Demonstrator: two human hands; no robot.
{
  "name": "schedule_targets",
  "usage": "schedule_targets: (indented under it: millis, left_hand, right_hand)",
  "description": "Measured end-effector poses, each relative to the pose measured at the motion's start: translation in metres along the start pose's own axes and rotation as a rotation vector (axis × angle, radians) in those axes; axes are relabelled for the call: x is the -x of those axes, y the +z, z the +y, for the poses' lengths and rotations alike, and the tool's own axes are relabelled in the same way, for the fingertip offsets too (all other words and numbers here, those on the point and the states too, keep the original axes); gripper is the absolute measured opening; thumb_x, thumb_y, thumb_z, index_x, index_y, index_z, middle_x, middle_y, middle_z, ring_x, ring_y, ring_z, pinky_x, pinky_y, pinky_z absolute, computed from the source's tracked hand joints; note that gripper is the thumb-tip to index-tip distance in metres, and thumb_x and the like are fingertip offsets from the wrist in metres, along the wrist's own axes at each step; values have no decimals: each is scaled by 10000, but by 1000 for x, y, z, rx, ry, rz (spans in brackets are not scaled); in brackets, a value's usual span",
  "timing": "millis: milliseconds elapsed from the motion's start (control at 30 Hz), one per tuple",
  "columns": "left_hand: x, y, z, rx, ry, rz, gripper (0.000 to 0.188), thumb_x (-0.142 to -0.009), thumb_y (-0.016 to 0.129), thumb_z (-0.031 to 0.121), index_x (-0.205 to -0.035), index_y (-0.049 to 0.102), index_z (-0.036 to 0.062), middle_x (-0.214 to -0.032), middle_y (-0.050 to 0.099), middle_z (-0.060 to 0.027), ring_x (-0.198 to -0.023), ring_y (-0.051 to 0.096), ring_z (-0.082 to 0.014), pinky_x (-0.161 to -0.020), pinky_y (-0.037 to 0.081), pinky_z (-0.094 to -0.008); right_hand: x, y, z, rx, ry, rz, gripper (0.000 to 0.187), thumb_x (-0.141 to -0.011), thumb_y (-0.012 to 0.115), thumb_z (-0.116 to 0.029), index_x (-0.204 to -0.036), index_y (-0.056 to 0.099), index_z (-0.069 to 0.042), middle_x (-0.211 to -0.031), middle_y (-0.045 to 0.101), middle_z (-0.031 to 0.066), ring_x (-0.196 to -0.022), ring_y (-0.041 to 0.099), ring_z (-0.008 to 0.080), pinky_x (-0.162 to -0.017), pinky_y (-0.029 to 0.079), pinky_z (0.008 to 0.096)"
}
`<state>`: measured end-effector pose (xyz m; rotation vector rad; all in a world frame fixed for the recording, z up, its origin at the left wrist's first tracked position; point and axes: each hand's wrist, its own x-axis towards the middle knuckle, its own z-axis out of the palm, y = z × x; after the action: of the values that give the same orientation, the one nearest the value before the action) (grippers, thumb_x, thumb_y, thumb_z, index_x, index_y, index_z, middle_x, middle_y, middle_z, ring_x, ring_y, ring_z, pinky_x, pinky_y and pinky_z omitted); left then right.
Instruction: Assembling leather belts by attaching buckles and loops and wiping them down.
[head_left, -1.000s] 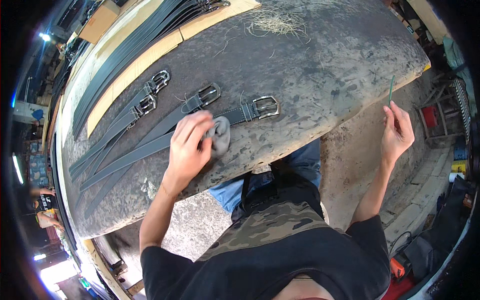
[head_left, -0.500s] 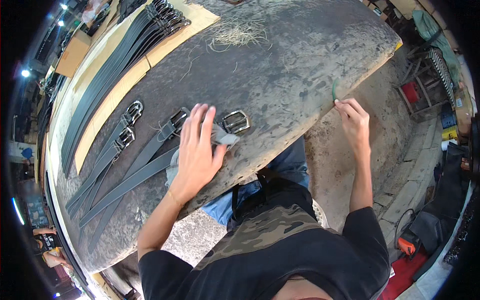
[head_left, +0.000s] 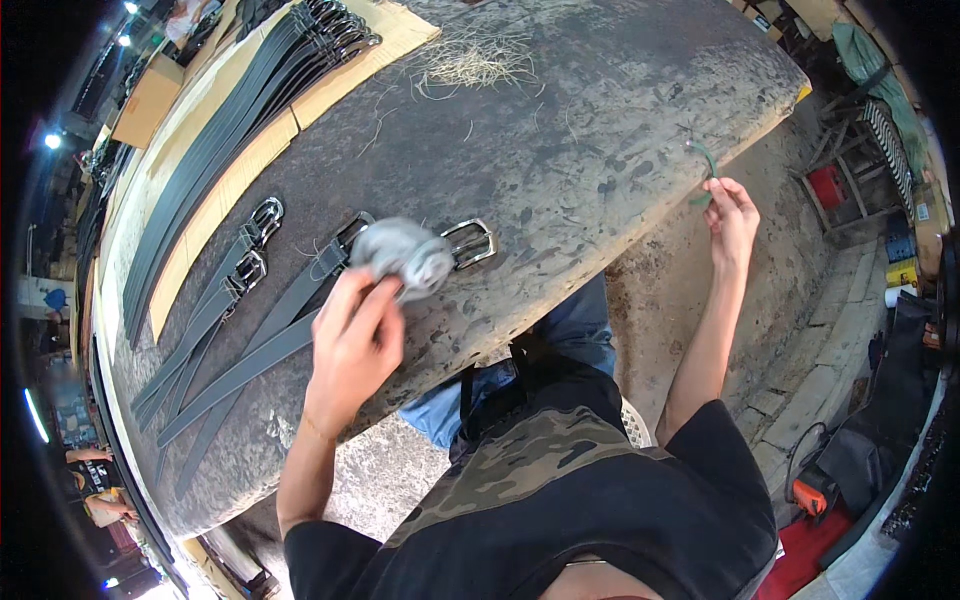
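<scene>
My left hand (head_left: 352, 350) is closed on a bunched grey cloth (head_left: 395, 255), blurred by motion, over the front black belt (head_left: 235, 383). The cloth hides part of that belt just behind its silver buckle (head_left: 475, 243). Beside it lies a second belt (head_left: 290, 293), its buckle partly behind the cloth. Farther left rest more belts (head_left: 205, 322) with their buckles side by side. At the table's right edge, my right hand (head_left: 734, 222) pinches a thin, curved green strip (head_left: 709, 155), which sticks up past the fingertips.
A row of black belts (head_left: 215, 165) lies on cardboard (head_left: 275, 140) at the far left of the dark, worn table (head_left: 600, 120). Loose thread ends (head_left: 475, 62) are heaped at the back. A stool (head_left: 850, 180) stands on the floor to the right. Another person (head_left: 100, 490) is at the lower left.
My left hand has gone from lying spread over the cloth to gripping it, bunched and lifted off the belt. My right hand has moved slightly right, and more of the green strip shows.
</scene>
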<state>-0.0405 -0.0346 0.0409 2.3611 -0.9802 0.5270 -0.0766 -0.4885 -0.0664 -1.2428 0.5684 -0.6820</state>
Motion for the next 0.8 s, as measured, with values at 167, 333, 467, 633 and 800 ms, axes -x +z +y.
schedule_targets:
  millis: [167, 333, 467, 633, 800]
  left_hand:
    - [-20, 29, -24, -46, 135, -305, 388, -724, 715, 72, -1084, 586, 7, -1158, 537, -155, -1057, 539, -347, -901, 469, -431]
    - [-21, 33, -36, 46, 266, -333, 442, -668, 718, 52, -1086, 577, 57, -1177, 531, -134, -1072, 534, -334, -903, 457, -422]
    - [-18, 39, -42, 223, 318, -252, 471, -621, 680, -3, -1076, 584, 75, -1121, 561, -105, -1065, 552, -313, -918, 448, -421]
    - [-9, 36, -41, 185, 333, -230, 569, -559, 698, -17, -1117, 601, 31, -1181, 575, -125, -1032, 564, -331, -935, 448, -443]
    - [-11, 40, -33, 122, 241, -229, 549, -576, 727, 21, -1115, 619, 19, -1199, 586, -107, -1047, 566, -315, -940, 453, -455]
  right_hand:
    - [10, -8, -9, -174, -25, 70, 106, -892, 659, -36, -986, 612, -32, -866, 681, 76, -561, 462, 45, -507, 379, 195]
    - [21, -27, -2, -137, -47, 56, 103, -942, 601, -66, -1034, 607, -19, -944, 672, 72, -607, 475, 63, -570, 404, 219]
    - [36, -12, -9, -180, -61, 31, 62, -924, 627, -51, -981, 610, -34, -933, 666, 88, -611, 472, 63, -573, 407, 209]
    - [47, 20, -20, -208, -74, -58, 86, -924, 637, -70, -994, 601, -33, -947, 658, 87, -649, 471, 81, -611, 407, 226]
    - [51, 39, -21, -228, -89, -118, 115, -928, 632, -67, -1019, 578, -21, -954, 651, 93, -653, 460, 88, -631, 409, 232]
